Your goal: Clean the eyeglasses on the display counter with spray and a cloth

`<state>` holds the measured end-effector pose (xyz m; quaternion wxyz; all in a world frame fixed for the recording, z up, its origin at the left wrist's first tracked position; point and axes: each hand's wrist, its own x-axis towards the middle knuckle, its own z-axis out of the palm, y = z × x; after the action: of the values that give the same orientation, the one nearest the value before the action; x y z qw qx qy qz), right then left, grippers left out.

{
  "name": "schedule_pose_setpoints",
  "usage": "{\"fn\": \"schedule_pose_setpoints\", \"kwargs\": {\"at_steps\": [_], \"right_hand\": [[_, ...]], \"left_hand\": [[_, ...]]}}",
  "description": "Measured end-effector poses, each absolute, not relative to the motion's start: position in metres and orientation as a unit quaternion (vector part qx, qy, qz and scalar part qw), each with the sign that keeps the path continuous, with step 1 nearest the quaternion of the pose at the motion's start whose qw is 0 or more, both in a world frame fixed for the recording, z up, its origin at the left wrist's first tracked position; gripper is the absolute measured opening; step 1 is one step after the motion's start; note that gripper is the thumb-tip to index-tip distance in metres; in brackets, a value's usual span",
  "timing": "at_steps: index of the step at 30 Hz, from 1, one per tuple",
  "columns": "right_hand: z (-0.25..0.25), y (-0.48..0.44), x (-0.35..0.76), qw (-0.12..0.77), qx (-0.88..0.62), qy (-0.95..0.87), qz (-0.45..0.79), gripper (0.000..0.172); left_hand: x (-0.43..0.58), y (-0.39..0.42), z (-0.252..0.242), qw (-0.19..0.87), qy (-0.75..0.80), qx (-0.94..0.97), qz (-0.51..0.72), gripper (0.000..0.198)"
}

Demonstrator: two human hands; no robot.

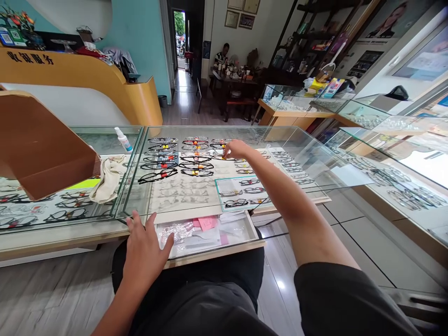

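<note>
Left hand by the near edge of the glass counter, fingers spread, left of the pulled-out drawer. Farther: my right hand, the nearer one to the glasses, fingertips bunched at their right end; long axis left-right. Pinching or only touching, can't tell.
</note>
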<state>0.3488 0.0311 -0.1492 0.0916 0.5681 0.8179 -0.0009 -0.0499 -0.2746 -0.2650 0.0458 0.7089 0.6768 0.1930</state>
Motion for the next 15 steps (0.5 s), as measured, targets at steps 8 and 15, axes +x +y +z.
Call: {"fn": "schedule_pose_setpoints", "kwargs": {"at_steps": [8,15], "right_hand": [[-0.098,-0.046,0.342,0.017,0.532,0.837,-0.127,0.025],[-0.094,-0.166,0.306,0.054,0.331,0.821,-0.462,0.03]], "left_hand": [[-0.05,-0.276,-0.267,0.053,0.678,0.707,0.194,0.08],[-0.048,-0.278,-0.262,0.058,0.682,0.707,0.179,0.082]]}}
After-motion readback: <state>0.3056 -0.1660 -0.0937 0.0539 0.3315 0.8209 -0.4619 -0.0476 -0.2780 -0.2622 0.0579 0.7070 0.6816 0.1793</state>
